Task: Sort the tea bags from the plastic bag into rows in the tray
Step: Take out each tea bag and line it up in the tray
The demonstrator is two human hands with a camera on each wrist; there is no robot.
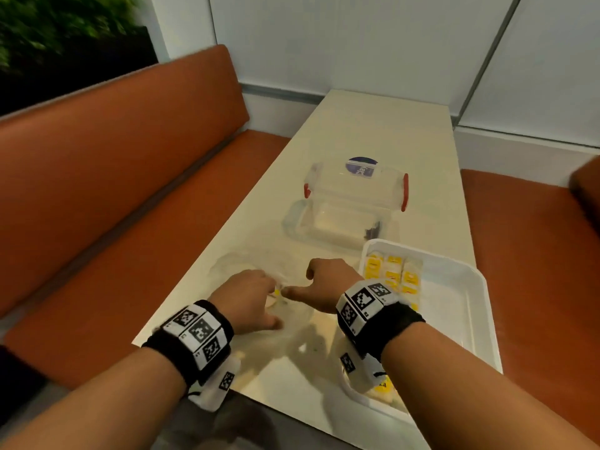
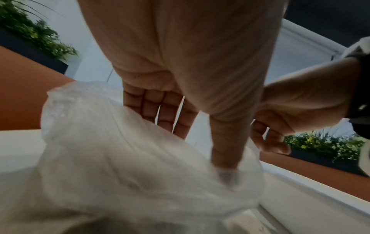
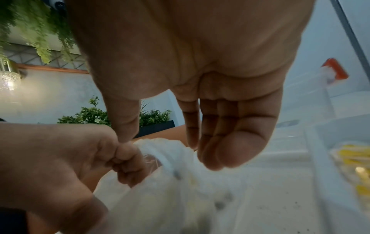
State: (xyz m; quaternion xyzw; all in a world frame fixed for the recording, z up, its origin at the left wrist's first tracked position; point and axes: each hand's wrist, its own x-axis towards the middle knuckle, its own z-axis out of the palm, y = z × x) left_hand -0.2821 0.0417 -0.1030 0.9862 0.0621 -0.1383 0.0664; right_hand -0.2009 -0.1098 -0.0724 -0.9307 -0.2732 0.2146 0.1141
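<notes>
A crumpled clear plastic bag (image 1: 233,264) lies on the pale table, left of the white tray (image 1: 454,306). My left hand (image 1: 269,297) pinches the bag's (image 2: 130,166) rim, with the thumb (image 2: 226,150) pushed into the plastic and the fingers behind it. My right hand (image 1: 311,280) is over the bag's mouth. Its fingertips (image 3: 216,155) touch the plastic (image 3: 170,197), with the thumb spread apart beside my left knuckles. A bit of yellow (image 1: 277,291) shows through the bag between my hands. Several yellow tea bags (image 1: 393,274) stand in rows at the tray's far left; more (image 1: 383,388) lie under my right wrist.
A clear lidded box with red clips (image 1: 354,203) stands beyond the tray, mid-table. Orange bench seats (image 1: 130,190) run along both long sides of the narrow table. The table's near edge (image 1: 259,401) lies just under my wrists. A white wall closes the far end.
</notes>
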